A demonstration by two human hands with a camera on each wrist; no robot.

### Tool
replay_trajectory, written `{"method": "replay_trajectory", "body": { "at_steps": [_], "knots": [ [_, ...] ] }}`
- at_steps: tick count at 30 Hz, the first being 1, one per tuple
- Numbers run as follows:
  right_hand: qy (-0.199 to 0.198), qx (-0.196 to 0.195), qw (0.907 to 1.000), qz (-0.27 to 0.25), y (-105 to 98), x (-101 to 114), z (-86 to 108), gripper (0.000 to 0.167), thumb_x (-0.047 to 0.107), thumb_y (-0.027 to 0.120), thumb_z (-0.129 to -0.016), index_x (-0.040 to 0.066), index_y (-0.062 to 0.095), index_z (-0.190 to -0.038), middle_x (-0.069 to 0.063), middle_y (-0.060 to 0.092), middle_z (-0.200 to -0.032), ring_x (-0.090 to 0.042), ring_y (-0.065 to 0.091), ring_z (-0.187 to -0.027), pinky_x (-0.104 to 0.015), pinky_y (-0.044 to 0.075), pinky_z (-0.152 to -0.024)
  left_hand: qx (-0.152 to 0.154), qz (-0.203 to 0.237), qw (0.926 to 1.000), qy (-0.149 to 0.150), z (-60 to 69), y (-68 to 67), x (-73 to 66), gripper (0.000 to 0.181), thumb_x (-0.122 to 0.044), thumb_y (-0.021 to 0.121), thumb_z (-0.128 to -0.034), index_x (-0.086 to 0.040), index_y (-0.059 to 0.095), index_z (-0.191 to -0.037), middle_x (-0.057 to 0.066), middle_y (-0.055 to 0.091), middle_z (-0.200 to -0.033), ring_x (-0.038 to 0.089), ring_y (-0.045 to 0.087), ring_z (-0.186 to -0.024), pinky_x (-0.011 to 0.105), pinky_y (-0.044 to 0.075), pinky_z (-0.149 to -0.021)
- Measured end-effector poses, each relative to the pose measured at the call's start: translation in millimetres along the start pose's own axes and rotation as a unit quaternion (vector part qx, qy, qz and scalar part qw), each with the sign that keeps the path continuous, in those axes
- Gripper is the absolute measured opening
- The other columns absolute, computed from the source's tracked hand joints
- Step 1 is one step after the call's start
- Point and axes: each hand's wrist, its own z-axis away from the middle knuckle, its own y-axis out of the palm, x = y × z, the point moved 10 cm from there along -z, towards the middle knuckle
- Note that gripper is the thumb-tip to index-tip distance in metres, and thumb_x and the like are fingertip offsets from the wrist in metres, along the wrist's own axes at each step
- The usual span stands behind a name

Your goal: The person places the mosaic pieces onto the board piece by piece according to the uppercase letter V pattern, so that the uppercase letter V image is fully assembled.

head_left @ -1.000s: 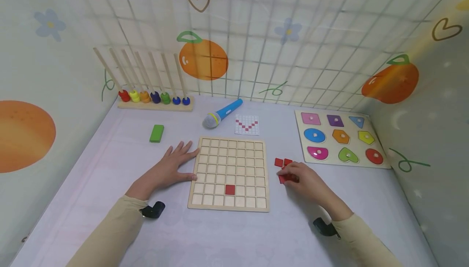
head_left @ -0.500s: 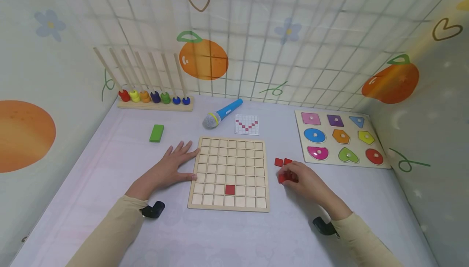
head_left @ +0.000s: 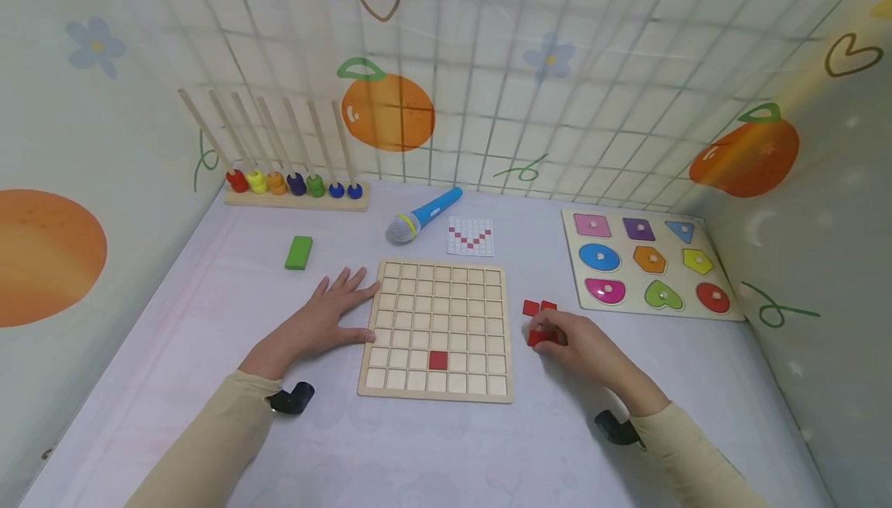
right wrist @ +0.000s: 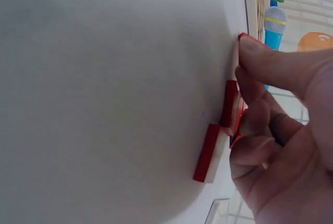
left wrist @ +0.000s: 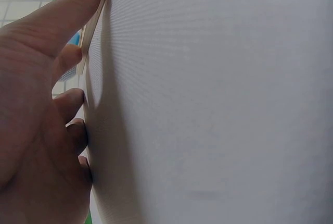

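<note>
Right grip — pinching red tile (fingers curled).

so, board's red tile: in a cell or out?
In: the red tile fills one square of the board, inside its grid lines.

The right grip pinches a red tile beside other red tiles, a microphone beyond

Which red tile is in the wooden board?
The red tile in the middle column of the board, second row from the bottom. The other red tiles are off it, at the right hand.
</note>
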Motion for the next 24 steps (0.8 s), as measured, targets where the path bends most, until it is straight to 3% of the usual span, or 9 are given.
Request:
{"method": "replay_trajectory", "body": {
  "at_steps": [14, 24],
  "knots": [
    [0.005, -0.014, 0.9998, -0.010, -0.5, -4.8, -2.0, 0.033, 0.012, 0.079, -0.090, 0.023, 0.070, -0.120, 0.007, 0.068, -0.105, -0.015, 0.059, -0.091, -0.025, 0.057, -0.079, 0.002, 0.005, 1.0000, 0.002, 0.4, -0.7, -1.3, 0.093, -0.057, 0.076, -0.0845, -0.021, 0.035, -0.160, 0.014, 0.013, -0.170, 0.039, 0.000, -0.156, 0.057, -0.005, -0.125],
    [-0.011, -0.043, 0.9987, -0.026, -6.1, 2.1, -3.6, 0.033, 0.009, 0.078, -0.090, 0.022, 0.070, -0.119, 0.001, 0.071, -0.111, -0.019, 0.064, -0.097, -0.036, 0.061, -0.085, 0.004, 0.004, 1.0000, 0.002, 0.4, -0.8, -1.1, 0.093, -0.056, 0.076, -0.0849, -0.021, 0.034, -0.160, 0.014, 0.012, -0.170, 0.039, 0.000, -0.156, 0.057, -0.005, -0.125]
  ]
}}
